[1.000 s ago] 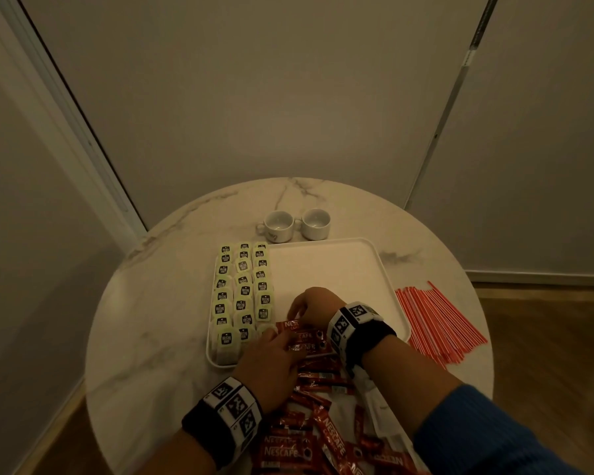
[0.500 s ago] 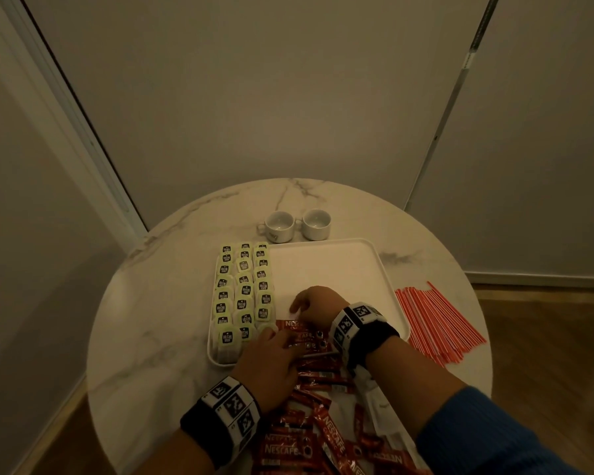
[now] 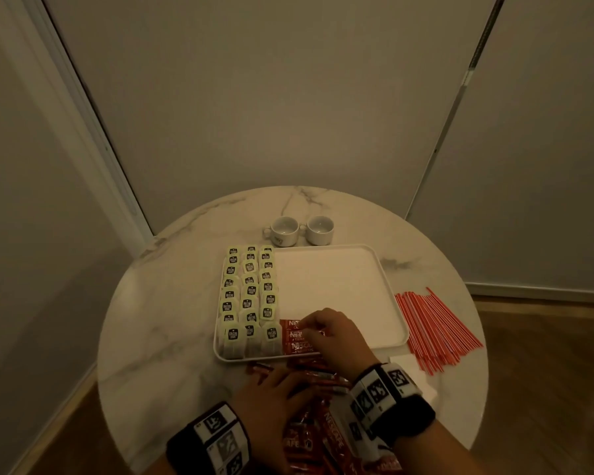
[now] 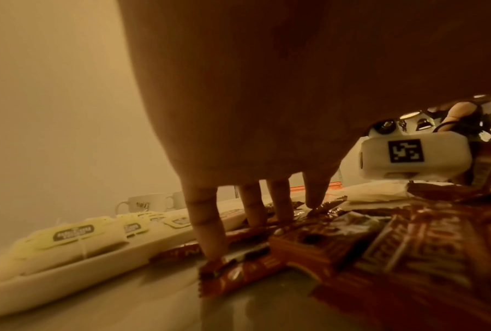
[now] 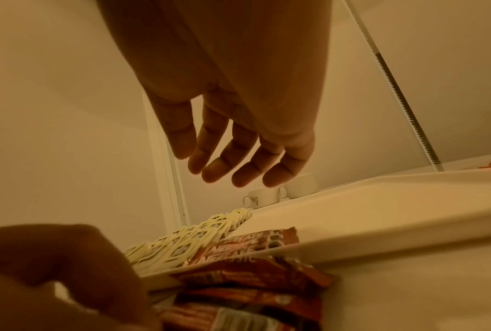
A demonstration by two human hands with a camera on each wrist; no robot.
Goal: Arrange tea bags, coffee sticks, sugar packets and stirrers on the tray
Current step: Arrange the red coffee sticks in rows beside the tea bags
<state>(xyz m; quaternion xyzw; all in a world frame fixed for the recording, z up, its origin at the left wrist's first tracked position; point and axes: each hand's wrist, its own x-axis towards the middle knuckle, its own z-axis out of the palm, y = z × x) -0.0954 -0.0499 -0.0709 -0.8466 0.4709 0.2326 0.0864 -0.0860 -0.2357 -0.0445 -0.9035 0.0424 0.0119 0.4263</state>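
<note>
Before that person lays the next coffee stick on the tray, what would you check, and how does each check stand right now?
1. Room on the tray beside the tea bags: ok, the bare part is wide.
2. Coffee sticks on the tray lying straight: ok, three lie side by side by the near rim.
3. Right hand free to take another: ok, fingers relaxed above the tray in the right wrist view, holding nothing.
4. Left hand on the loose coffee stick pile: ok, straight fingers press on it.
5. One stick singled out: cannot tell.
6. Stirrers on the tray: not ok, they lie on the table.
</note>
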